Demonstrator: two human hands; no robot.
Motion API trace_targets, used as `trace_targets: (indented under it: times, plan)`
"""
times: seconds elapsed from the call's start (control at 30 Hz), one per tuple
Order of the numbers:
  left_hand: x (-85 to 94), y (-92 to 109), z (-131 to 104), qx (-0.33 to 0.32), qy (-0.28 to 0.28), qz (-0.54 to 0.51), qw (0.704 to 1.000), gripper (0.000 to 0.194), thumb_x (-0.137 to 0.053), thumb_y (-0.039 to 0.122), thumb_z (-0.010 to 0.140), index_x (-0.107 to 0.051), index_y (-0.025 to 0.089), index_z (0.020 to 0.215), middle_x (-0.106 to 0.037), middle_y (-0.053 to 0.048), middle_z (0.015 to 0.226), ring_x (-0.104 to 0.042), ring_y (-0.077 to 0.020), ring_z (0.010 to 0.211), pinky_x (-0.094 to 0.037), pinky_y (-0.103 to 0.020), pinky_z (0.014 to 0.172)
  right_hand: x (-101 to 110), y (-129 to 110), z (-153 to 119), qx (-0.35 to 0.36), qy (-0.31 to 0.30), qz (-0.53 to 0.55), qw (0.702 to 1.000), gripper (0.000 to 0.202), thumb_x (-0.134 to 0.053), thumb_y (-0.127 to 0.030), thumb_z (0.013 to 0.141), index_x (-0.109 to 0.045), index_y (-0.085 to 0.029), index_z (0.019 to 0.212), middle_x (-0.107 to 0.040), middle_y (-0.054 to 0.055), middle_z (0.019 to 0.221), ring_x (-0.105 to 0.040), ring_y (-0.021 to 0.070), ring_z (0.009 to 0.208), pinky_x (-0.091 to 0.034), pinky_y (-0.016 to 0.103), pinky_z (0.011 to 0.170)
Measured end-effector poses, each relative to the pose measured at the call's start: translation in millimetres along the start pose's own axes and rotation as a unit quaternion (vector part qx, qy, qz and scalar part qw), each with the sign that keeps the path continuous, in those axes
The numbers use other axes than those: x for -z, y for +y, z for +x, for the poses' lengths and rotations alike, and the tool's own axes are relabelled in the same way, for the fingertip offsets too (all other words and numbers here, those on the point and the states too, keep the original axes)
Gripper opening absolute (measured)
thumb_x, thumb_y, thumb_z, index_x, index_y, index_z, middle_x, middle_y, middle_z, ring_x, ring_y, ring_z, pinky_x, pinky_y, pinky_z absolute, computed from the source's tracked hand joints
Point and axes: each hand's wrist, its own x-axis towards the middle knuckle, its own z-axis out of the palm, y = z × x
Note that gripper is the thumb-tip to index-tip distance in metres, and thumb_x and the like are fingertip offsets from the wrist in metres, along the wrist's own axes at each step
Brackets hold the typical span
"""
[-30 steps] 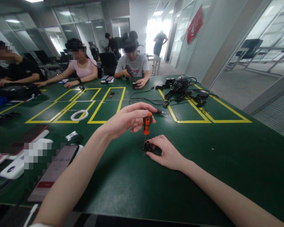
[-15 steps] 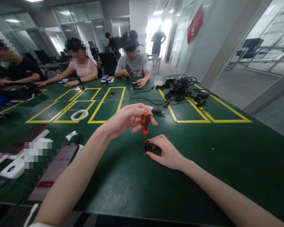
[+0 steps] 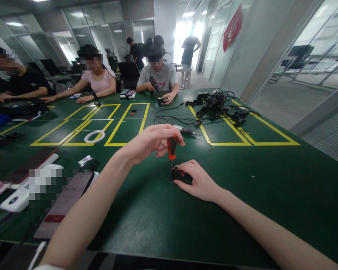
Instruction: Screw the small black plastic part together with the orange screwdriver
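My left hand (image 3: pixel 157 140) is closed around the top of a red and black screwdriver (image 3: pixel 172 151). The screwdriver stands upright, and its shaft points down at the left side of a small black part (image 3: pixel 175 174). That part rests on the green table (image 3: pixel 146 217) with a short round metal piece on top. From the right, the thumb and fingers of my right hand (image 3: pixel 195 180) pinch the part and keep it against the table. The screwdriver's tip is too small to make out.
Beyond my hands lies a pen-shaped tool (image 3: pixel 186 131). Tangled black cables (image 3: pixel 216 103) are at the back right, a white ring (image 3: pixel 94 137) at the left. A phone (image 3: pixel 64 204) and white power strip (image 3: pixel 22 197) lie near left. Several people sit across the table.
The fingers of my left hand have shifted on the screwdriver handle, covering more of its top. The screwdriver has moved very slightly to the left. My right hand has stayed in place.
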Motion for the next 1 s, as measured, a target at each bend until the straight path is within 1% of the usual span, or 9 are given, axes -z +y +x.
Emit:
trace_targets:
  times: [0.1,0.23,0.37,0.53,0.6,0.7,0.77,0.9,1.0]
  plan:
    - [-0.3,0.2,2.0,0.002,-0.015,-0.021,1.000,0.035,-0.073,0.046,0.086,-0.069,0.011,0.091,-0.077,-0.009,0.089,-0.051,-0.0064,0.049,-0.038,-0.020,0.043,-0.1,0.0,0.2,-0.003,0.001,0.001,1.000,0.022,-0.073,-0.019,0.092,-0.066,-0.018,0.112,-0.076,0.005,0.096,-0.068,0.0206,0.081,-0.046,0.038,0.086]
    - [0.7,-0.9,1.7,0.011,0.003,-0.021,1.000,0.030,-0.077,0.040,0.086,-0.067,0.013,0.094,-0.077,-0.007,0.085,-0.049,-0.0059,0.050,-0.033,-0.018,0.041,0.2,-0.6,0.4,-0.012,-0.005,0.004,1.000,0.021,-0.071,-0.020,0.092,-0.066,-0.018,0.112,-0.076,0.006,0.097,-0.068,0.0211,0.081,-0.047,0.039,0.086]
    - [2.1,-1.7,0.0,0.016,0.021,-0.015,1.000,0.031,-0.081,0.038,0.082,-0.072,0.014,0.100,-0.072,-0.003,0.085,-0.052,-0.0067,0.058,-0.030,-0.017,0.043,-0.1,-0.6,0.8,-0.017,-0.005,0.005,1.000,0.020,-0.071,-0.021,0.093,-0.066,-0.018,0.112,-0.076,0.006,0.097,-0.068,0.0215,0.082,-0.047,0.040,0.088]
    - [1.9,-1.5,-1.0,0.022,0.021,-0.003,1.000,0.030,-0.083,0.039,0.081,-0.074,0.012,0.092,-0.062,0.002,0.075,-0.046,-0.0042,0.054,-0.029,-0.016,0.044,-0.6,-0.3,0.7,-0.013,-0.003,0.007,1.000,0.021,-0.072,-0.021,0.093,-0.066,-0.018,0.113,-0.076,0.006,0.097,-0.068,0.0209,0.081,-0.047,0.040,0.088]
    - [1.5,-1.2,-0.6,0.019,0.015,-0.004,1.000,0.031,-0.083,0.039,0.081,-0.072,0.012,0.092,-0.067,0.000,0.080,-0.050,-0.0048,0.055,-0.033,-0.017,0.044,-0.7,-0.2,0.4,-0.009,0.000,0.007,1.000,0.021,-0.072,-0.020,0.092,-0.066,-0.018,0.113,-0.076,0.006,0.097,-0.068,0.0203,0.080,-0.047,0.039,0.088]
    - [0.9,-0.7,0.5,0.003,0.000,-0.018,1.000,0.033,-0.080,0.041,0.083,-0.069,0.012,0.093,-0.076,-0.007,0.093,-0.055,-0.0066,0.056,-0.041,-0.019,0.046,-1.0,0.0,0.1,-0.005,0.005,0.002,1.000,0.021,-0.073,-0.020,0.092,-0.066,-0.018,0.112,-0.076,0.005,0.096,-0.067,0.0203,0.080,-0.047,0.039,0.086]
    - [0.7,-0.6,1.2,-0.001,-0.011,-0.032,0.999,0.033,-0.077,0.042,0.084,-0.066,0.012,0.093,-0.079,-0.010,0.094,-0.056,-0.0077,0.054,-0.043,-0.020,0.046,-1.2,0.1,0.1,-0.004,0.006,0.002,1.000,0.020,-0.073,-0.020,0.092,-0.067,-0.018,0.111,-0.075,0.005,0.095,-0.067,0.0204,0.080,-0.047,0.038,0.086]
    - [1.2,-2.0,2.3,0.006,-0.007,-0.037,0.999,0.029,-0.075,0.039,0.085,-0.064,0.013,0.094,-0.079,-0.008,0.085,-0.054,-0.0075,0.050,-0.042,-0.019,0.045,-1.4,0.3,0.1,-0.006,0.001,0.003,1.000,0.021,-0.073,-0.020,0.092,-0.066,-0.018,0.112,-0.075,0.005,0.096,-0.067,0.0204,0.080,-0.047,0.039,0.086]
    - [1.6,-3.2,2.5,0.009,0.003,-0.033,0.999,0.030,-0.078,0.037,0.084,-0.067,0.014,0.100,-0.077,-0.006,0.084,-0.054,-0.0075,0.052,-0.039,-0.018,0.043,-1.2,0.6,0.1,-0.008,0.000,0.002,1.000,0.022,-0.073,-0.020,0.092,-0.066,-0.018,0.113,-0.076,0.006,0.096,-0.068,0.0205,0.080,-0.047,0.039,0.087]
